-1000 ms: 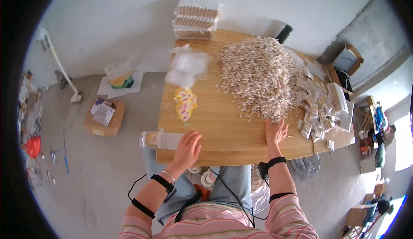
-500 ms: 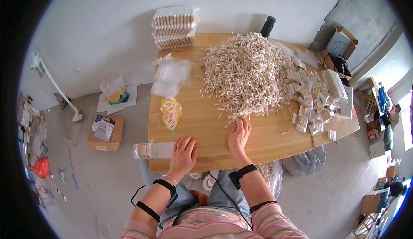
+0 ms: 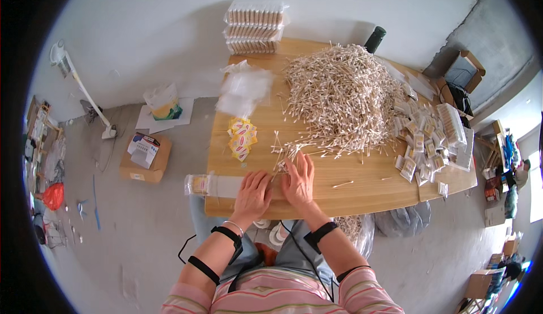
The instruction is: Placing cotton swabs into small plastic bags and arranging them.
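My left hand point(image 3: 254, 194) lies over the right end of a pale flat strip point(image 3: 228, 186) at the table's front edge, its fingers stretched forward and down. At the strip's left end is a clear packet of cotton swabs point(image 3: 198, 184). Close beside the left hand, my right hand point(image 3: 299, 181) bends its fingers over a few loose cotton swabs point(image 3: 281, 155); the fingertips are partly hidden. These swabs trail from the near edge of a large heap of cotton swabs point(image 3: 342, 96). Yellow-and-white printed cards point(image 3: 242, 138) lie to the left of the heap.
Clear plastic bags point(image 3: 244, 90) lie at the table's back left, near stacked swab packs point(image 3: 254, 26). Small filled packets point(image 3: 421, 138) crowd the right side. A dark green bottle point(image 3: 375, 39) stands behind the heap. A cardboard box point(image 3: 145, 158) sits on the floor at left.
My right hand has moved left and toward me, drawing swabs from the heap's near edge. My left hand has shifted slightly right, now close to it. The whole view has shifted.
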